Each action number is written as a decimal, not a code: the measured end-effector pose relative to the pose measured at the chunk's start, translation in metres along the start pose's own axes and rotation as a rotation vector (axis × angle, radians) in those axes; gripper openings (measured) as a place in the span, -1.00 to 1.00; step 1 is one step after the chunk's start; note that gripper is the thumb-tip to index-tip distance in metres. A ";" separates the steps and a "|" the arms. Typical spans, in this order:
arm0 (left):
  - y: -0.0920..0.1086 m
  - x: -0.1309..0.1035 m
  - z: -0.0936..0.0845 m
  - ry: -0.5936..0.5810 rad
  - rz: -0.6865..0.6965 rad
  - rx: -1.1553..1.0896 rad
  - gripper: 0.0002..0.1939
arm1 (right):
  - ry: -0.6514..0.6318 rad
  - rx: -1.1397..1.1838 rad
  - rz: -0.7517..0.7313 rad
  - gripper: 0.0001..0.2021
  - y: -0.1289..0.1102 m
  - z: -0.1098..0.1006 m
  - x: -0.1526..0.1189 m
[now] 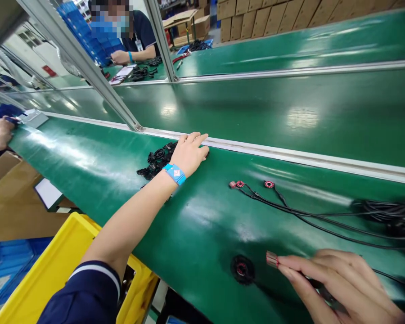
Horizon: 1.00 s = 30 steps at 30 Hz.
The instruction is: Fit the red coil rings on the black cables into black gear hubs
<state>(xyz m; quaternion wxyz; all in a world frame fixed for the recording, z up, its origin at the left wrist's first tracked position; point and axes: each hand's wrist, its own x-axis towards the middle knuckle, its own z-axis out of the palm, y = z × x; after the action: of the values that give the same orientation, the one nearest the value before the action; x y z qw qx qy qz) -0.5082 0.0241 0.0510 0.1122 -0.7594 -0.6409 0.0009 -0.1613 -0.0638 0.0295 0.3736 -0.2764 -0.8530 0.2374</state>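
Observation:
My left hand (191,154) reaches across to the far side of the green worktable (202,225), fingers spread, beside a heap of small black ring-like parts (157,159). Whether its underside touches any of them is hidden. At the lower right, my right hand (344,279) pinches a small red-edged coil (272,259) between thumb and fingertip. A black part with a red toothed centre (242,269) lies on the table left of that coil, with a blurred dark cable trailing from it. Farther back rest red-rimmed coils (269,184) on black cables.
Bundled black cables (388,211) lie at the right. A metal rail (290,157) and an upright post (97,81) border the table's far side. A yellow bin (64,243) stands below my left arm. A co-worker (138,40) sits opposite; another person's hands (2,132) show at far left.

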 end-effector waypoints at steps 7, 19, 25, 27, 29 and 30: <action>0.027 -0.023 0.000 -0.023 0.042 -0.122 -0.86 | 0.054 0.624 0.471 -0.95 0.004 -0.023 0.004; 0.123 -0.112 -0.008 -0.244 -0.095 -1.038 -0.55 | 0.217 0.729 0.647 -0.56 0.011 -0.032 0.022; 0.125 -0.113 -0.004 -0.250 -0.081 -1.175 -0.50 | -0.101 0.159 0.331 -0.87 0.001 -0.018 0.033; 0.128 -0.114 -0.004 -0.236 -0.080 -1.205 -0.44 | -0.213 -0.200 0.022 -0.86 -0.004 -0.008 0.038; 0.131 -0.115 -0.004 -0.206 -0.080 -1.213 -0.36 | -0.281 -0.372 -0.125 -0.90 -0.006 0.002 0.041; 0.132 -0.115 -0.004 -0.187 -0.077 -1.208 -0.33 | -0.317 -0.398 -0.130 -0.90 -0.006 0.005 0.041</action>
<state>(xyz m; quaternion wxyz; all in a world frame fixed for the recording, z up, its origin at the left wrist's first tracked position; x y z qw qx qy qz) -0.3993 -0.1087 0.0161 -0.3950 -0.6617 -0.5623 -0.2998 -0.1906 -0.0421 0.0506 0.1879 -0.2487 -0.9467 0.0808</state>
